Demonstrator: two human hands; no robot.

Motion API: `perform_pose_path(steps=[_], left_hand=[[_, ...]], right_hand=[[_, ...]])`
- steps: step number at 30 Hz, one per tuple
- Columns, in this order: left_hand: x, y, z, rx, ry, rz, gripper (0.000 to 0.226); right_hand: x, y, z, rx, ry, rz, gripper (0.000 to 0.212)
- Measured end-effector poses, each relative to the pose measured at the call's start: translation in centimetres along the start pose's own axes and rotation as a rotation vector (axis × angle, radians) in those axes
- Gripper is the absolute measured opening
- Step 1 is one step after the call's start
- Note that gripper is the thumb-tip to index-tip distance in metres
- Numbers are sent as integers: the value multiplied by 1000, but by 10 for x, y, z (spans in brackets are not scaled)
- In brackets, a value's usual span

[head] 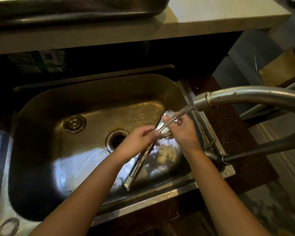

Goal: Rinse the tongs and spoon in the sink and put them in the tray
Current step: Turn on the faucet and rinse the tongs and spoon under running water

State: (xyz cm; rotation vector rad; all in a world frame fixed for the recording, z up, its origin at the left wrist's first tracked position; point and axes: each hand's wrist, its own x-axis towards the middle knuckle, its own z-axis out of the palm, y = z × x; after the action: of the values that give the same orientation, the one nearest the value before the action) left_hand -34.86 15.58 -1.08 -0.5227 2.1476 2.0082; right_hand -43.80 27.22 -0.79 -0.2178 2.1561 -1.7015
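Observation:
Over the right side of the steel sink [46, 106], both my hands hold metal tongs [140, 161] under running water. My left hand [138, 139] grips the tongs near their middle. My right hand [181, 132] closes around their upper end, where the stream from the faucet [228, 96] lands. The tongs' handle end points down toward the sink's near rim. A steel tray [75, 11] stands on the pale counter at the top left. I see no spoon.
The drain [117, 139] and a round stopper [74, 123] lie in the sink's bottom. The faucet arches in from the right over a dark red counter [242, 150]. A pale counter ledge [211, 23] overhangs the far side of the sink.

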Motion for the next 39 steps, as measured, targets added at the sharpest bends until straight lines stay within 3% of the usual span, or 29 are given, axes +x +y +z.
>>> perform_pose_path(steps=[1, 4, 7, 12, 18, 20, 24, 28, 30, 33, 37, 39], left_hand=[[3, 2, 0, -4, 19, 12, 21], [9, 3, -6, -83, 17, -2, 17], [-2, -15, -14, -134, -96, -74, 15], [-35, -59, -28, -87, -204, -219, 17], [-1, -20, -26, -139, -151, -106, 17], [2, -13, -24, -210, -123, -108, 19], [-25, -33, -21, -241, -155, -187, 19], [-33, -45, -7, -338, -55, -233, 17], [-31, -44, 2, -420, -44, -236, 17], [-24, -41, 13, -606, 5, -274, 19], [-13, -35, 18, -825, 96, -359, 15], [-10, -31, 19, -892, 109, -394, 18]], right_hand=[[-1, -2, 0, 5, -6, -17, 9], [-3, -9, 2, 30, -22, -60, 26], [4, -13, -4, 32, 52, -30, 11], [18, -13, -23, 123, 183, 12, 14], [4, -4, 1, 73, 41, 19, 8], [7, -8, 6, 28, 17, 19, 18], [26, -18, -4, 104, 172, 111, 9], [32, -18, -3, 160, 42, 196, 53], [30, -18, 0, 182, 8, 234, 62], [14, -16, -5, -38, 51, 178, 52], [-38, -14, -21, -429, 244, -118, 32], [-60, -14, -30, -557, 340, -255, 32]])
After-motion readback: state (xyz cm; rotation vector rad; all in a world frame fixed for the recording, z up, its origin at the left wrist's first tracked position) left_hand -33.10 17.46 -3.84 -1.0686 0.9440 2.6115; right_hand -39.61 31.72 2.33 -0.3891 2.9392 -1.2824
